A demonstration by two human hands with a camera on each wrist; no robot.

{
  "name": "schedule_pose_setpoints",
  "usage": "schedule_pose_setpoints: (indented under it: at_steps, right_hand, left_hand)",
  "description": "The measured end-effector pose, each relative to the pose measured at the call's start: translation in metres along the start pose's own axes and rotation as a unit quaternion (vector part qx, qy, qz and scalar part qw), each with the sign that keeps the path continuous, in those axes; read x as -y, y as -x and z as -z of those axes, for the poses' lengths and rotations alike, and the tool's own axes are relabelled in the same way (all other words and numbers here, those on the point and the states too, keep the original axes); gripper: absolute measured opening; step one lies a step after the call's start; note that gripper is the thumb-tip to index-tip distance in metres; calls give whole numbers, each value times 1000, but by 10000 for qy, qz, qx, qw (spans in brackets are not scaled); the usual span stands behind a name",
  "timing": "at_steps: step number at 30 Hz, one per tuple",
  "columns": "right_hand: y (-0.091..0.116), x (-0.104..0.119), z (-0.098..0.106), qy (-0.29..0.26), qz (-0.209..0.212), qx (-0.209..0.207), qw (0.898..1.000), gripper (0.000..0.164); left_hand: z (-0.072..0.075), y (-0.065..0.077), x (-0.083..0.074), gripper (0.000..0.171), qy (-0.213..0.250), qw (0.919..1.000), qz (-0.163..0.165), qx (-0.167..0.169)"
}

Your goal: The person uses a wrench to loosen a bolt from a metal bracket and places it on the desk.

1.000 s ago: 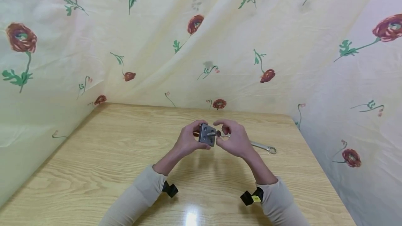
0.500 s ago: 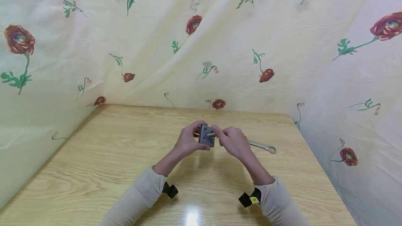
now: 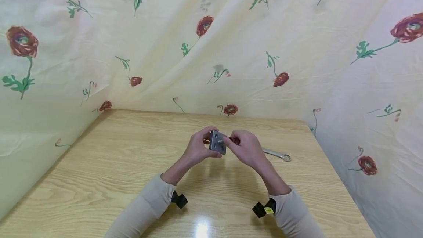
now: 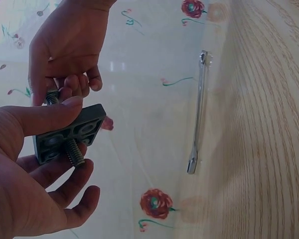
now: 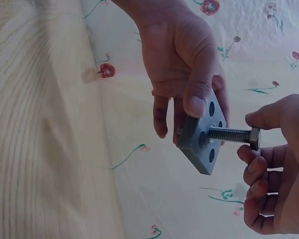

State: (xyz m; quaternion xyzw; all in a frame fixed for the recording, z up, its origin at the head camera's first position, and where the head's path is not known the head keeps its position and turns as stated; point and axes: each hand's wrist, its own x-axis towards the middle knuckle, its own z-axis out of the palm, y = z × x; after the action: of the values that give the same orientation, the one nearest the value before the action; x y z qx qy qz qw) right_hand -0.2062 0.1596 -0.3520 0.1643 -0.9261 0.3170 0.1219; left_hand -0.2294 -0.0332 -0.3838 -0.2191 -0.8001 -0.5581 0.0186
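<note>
My left hand (image 3: 198, 147) holds a small grey square plate (image 5: 201, 158) by its edges, thumb on one side and fingers on the other. The plate has several round holes. A hex bolt (image 5: 229, 134) passes through its middle, and the threaded end (image 4: 74, 153) sticks out of the ribbed back face. At the bolt's head, my right hand (image 3: 247, 149) pinches with thumb and index finger while its other fingers curl below. A length of thread shows between head and plate. Both hands are raised above the wooden table.
A silver wrench (image 3: 276, 154) lies on the table (image 3: 132, 157), behind and to the right of my right hand. Flower-printed cloth (image 3: 158, 47) hangs along the back and both sides of the table.
The right thumb and fingers have turned about the bolt head: first spread around it, then over it, now with the thumb nearer the plate. The left hand and plate stay nearly still.
</note>
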Motion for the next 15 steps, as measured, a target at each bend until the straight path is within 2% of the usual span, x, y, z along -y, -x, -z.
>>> schedule_pose_setpoints:
  at_steps: [4,7,11,15]
  right_hand:
    - [0,0,3,61,404,-224,9989,16]
    - [0,-1,4,59,755,-494,9959,13]
    - [0,-5,2,-98,1150,-838,9898,16]
    - [-1,-7,-3,-356,1363,-1024,9847,24]
  left_hand:
    - [0,-1,0,72,-41,10000,-8,3]
    - [0,-1,0,73,-67,10000,-21,11]
    - [-1,-1,2,73,-14,10000,-9,27]
    - [-1,-1,2,73,3,10000,-10,20]
